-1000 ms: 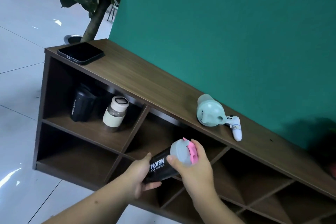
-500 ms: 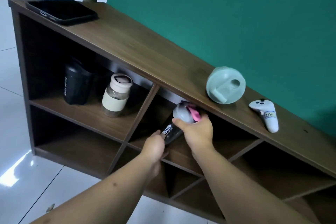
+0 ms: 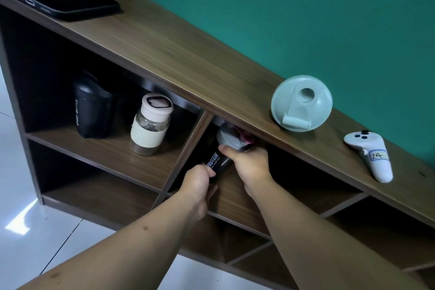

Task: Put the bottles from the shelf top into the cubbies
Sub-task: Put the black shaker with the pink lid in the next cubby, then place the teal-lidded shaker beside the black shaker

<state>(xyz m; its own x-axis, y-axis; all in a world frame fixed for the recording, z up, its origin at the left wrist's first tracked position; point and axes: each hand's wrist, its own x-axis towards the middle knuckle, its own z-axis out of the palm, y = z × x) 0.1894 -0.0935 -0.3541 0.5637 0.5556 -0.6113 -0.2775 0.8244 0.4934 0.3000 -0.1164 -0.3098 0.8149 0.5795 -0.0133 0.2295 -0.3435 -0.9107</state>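
A black protein shaker bottle (image 3: 217, 160) with a grey lid and pink flap sits inside the middle upper cubby, tilted, its top just under the shelf top. My right hand (image 3: 249, 163) grips it below the lid. My left hand (image 3: 197, 186) holds its base. A pale green bottle (image 3: 301, 102) stands on the wooden shelf top (image 3: 176, 59), seen from above. In the left upper cubby stand a black sport bottle (image 3: 93, 110) and a glass bottle (image 3: 151, 123) with a cream sleeve and pink lid.
A black phone (image 3: 63, 2) lies at the shelf top's left end. A white game controller (image 3: 370, 156) labelled 24 lies right of the green bottle. A green wall rises behind. Lower cubbies (image 3: 94, 186) hold nothing visible. White floor tiles lie on the left.
Both hands have carried the protein shaker from in front of the shelf into the middle upper cubby, its lid now partly under the shelf top. The view has moved closer.
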